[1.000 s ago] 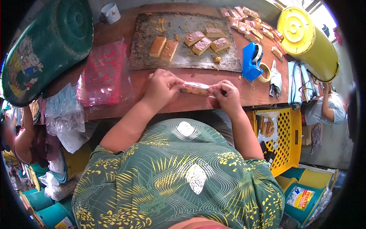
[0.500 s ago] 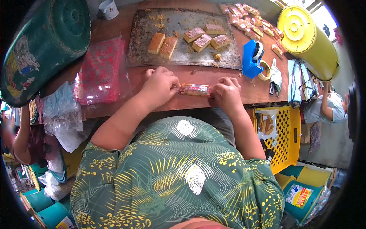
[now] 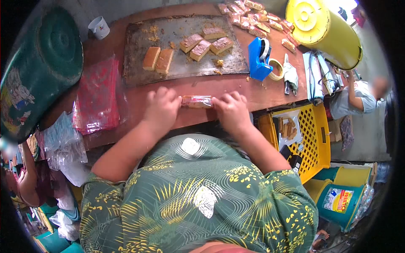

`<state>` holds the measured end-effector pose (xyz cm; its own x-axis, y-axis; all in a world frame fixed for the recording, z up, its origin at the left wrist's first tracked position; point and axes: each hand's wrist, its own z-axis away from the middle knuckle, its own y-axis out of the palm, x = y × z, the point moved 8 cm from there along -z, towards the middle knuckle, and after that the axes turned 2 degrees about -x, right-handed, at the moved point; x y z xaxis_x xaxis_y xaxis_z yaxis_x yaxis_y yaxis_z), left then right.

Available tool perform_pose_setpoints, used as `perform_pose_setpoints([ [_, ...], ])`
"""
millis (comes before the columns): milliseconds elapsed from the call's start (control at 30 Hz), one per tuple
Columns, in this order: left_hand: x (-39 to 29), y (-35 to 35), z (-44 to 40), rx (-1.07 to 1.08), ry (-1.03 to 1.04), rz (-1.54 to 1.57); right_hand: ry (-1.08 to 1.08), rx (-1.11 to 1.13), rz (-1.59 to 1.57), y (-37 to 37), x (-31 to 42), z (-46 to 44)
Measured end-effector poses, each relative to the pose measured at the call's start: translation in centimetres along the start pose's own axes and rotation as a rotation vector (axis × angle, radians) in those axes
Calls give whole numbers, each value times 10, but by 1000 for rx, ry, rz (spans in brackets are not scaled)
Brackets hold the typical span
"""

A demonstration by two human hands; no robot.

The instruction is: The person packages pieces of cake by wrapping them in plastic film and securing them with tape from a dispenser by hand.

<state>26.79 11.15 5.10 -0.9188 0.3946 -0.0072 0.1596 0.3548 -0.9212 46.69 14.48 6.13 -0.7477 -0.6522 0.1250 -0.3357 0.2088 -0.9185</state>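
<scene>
A slice of cake in clear, red-printed plastic wrap (image 3: 197, 101) is held level by its two ends at the table's front edge. My left hand (image 3: 162, 107), slightly blurred, pinches the wrapper's left end. At the opposite end, the fingers of my right hand (image 3: 232, 109) are closed on the wrapper. Beyond my hands lies a dark metal baking tray (image 3: 139, 46) with crumbs. Several unwrapped cake slices (image 3: 200, 50) rest on it, two of them apart at its left.
A blue tape dispenser (image 3: 260, 63) and a tape roll (image 3: 276, 69) stand right of the tray. Wrapped cakes (image 3: 253, 19) are piled behind. Red-printed plastic sheets (image 3: 99, 90) lie at left. A yellow crate (image 3: 312, 139) is at lower right, and a person (image 3: 356, 99) is beyond.
The whole view has turned, so the table's things appear farther left. My hands still grip both ends of the wrapped cake slice, with their fingers slightly repositioned.
</scene>
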Motion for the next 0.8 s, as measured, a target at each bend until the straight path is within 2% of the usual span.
perform_pose_setpoints([
  [67,-9,0,9,28,-81,64,-1,-66,-49,-1,11,16],
  [100,-13,-4,7,44,-142,123,-20,35,-52,6,13,25],
  [167,-11,-9,-2,56,-248,335,-26,49,-43,7,18,28],
  [233,12,25,-20,56,-537,1088,-16,99,-74,13,18,28],
  [300,12,43,-33,21,-750,1727,86,-20,-232,8,9,20],
  [333,8,41,-38,29,-680,1711,137,-79,-311,7,4,17],
  [367,3,41,-39,39,-612,1694,120,-314,-565,-6,-2,11],
  [400,-2,40,-39,53,-546,1675,97,-338,-591,-11,-7,7],
  [433,-4,44,-34,174,-597,1513,76,-364,-618,-20,-13,3],
  [500,3,28,-36,-18,-304,986,25,-410,-651,-38,-10,-2],
  [533,2,22,-35,-111,-158,720,-65,-367,-597,-35,-3,-2],
  [633,0,18,-31,26,-81,819,-261,-219,-471,-20,21,6],
  [667,-2,14,-30,58,-51,839,-268,-93,-627,-12,25,7],
  [733,-9,10,-29,56,38,754,-63,63,-868,6,21,4],
  [800,-20,2,-29,46,76,615,-56,133,-848,9,16,-5],
])
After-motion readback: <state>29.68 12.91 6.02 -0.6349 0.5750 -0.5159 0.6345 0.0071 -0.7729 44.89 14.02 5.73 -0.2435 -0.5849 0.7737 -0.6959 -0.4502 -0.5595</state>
